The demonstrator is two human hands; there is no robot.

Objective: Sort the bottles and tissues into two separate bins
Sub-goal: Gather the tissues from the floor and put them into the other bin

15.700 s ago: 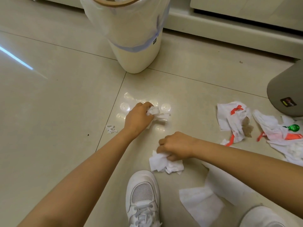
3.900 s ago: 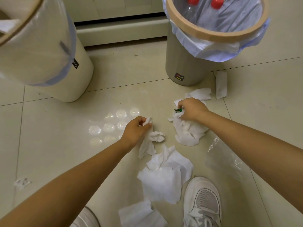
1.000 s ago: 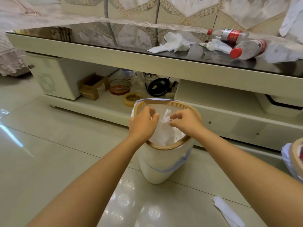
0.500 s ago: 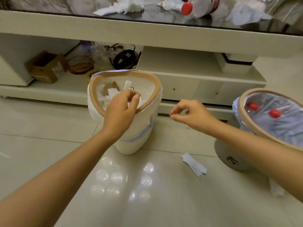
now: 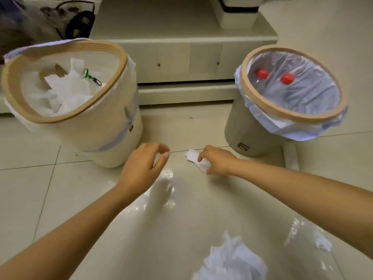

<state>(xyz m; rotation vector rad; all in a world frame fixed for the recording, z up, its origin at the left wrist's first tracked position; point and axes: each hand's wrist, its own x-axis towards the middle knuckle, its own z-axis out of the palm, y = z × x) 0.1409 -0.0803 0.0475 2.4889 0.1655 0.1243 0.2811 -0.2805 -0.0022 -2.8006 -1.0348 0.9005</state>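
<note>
A white bin [image 5: 113, 134] at the left holds crumpled tissues [image 5: 66, 91]. A grey bin [image 5: 250, 134] at the right, lined with a bluish bag, holds two bottles with red caps [image 5: 262, 73]. Between the bins a folded white tissue [image 5: 192, 155] lies on the floor. My right hand [image 5: 217, 160] rests on that tissue with its fingers closing on it. My left hand [image 5: 144, 164] hovers just left of it, fingers curled apart and holding nothing. A pile of crumpled tissues [image 5: 232, 261] lies near the bottom edge.
A low cream cabinet [image 5: 181, 63] runs behind both bins. A green-capped item on a cord [image 5: 88, 74] lies among the tissues in the white bin. Another tissue strip [image 5: 290, 156] lies right of the grey bin. Glossy floor tiles [image 5: 60, 188] spread in front.
Both hands dropped from the white bin's rim down to the floor between the bins. My left hand let go of the tissues; my right hand reached the folded tissue.
</note>
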